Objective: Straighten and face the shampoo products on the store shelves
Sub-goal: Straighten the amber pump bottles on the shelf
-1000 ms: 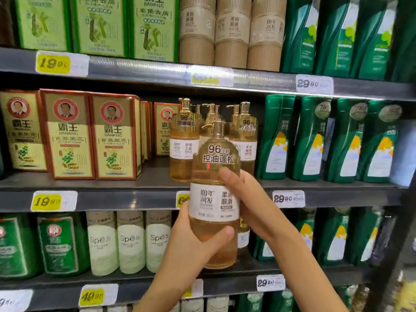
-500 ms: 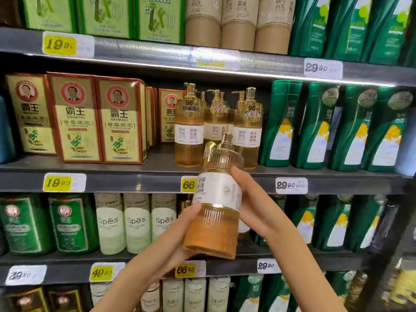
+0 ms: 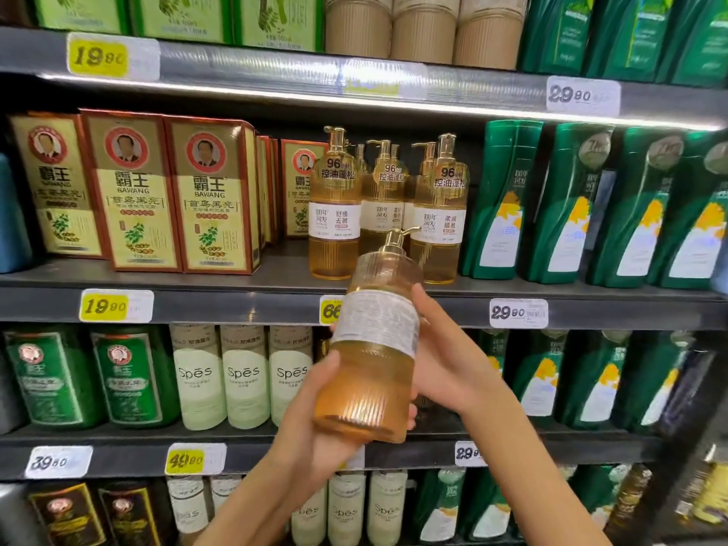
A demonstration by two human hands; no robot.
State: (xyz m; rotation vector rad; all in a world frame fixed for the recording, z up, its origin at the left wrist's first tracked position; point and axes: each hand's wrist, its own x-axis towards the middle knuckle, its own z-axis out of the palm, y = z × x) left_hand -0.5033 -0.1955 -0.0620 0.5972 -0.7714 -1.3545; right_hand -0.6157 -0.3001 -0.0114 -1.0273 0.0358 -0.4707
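Both hands grip the bottle (image 3: 370, 372), the left hand (image 3: 311, 419) round its lower body and the right hand (image 3: 441, 368) behind the label band; it is held tilted, clear of the middle shelf (image 3: 236, 307), fine-print side outward. Turn it about its long axis until the front label faces out (match the shelved bottles (image 3: 335, 214)), set it upright, then seat it in the front gap, flush with the shelf edge.

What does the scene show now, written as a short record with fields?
Held item: amber pump bottle, tilted, fine-print label toward camera
Left hand: grips the bottle's base
Right hand: holds its label zone, right side
Middle shelf: matching bottles upright, front labels outward
Neighbours: red-edged boxes left, green bottles right
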